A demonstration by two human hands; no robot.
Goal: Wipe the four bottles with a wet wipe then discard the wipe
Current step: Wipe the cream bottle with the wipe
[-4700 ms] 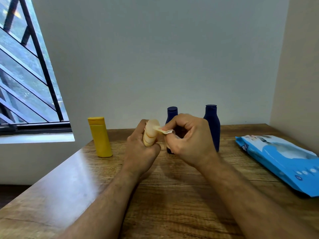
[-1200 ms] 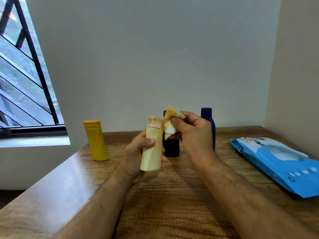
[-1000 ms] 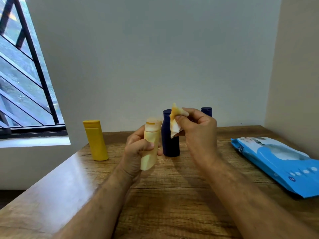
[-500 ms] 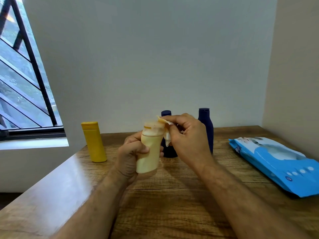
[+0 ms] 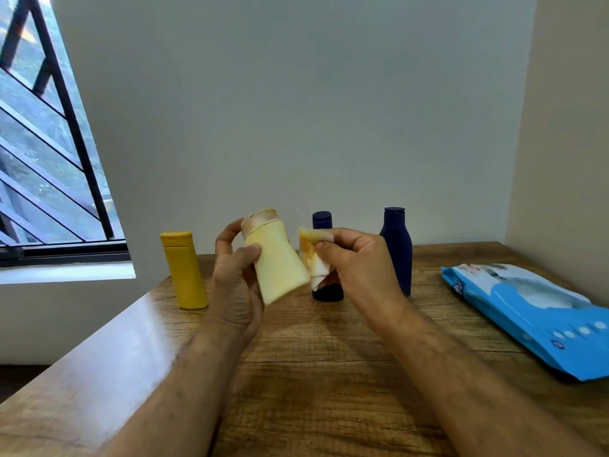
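My left hand grips a pale cream bottle above the table, tilted with its stained cap up and to the left. Just right of it, my right hand pinches a crumpled wet wipe with orange-brown stains; the wipe lies against the bottle's right side. A yellow bottle stands upright at the left. Two dark blue bottles stand behind my hands: a smaller one, mostly hidden by the wipe and my right hand, and a taller one to its right.
A blue pack of wet wipes lies flat at the right on the wooden table. A barred window is at the left, walls stand close behind and at the right.
The wipe has come off the cream bottle's cap and down to its right side. My left hand has tipped the bottle so its base swings right.
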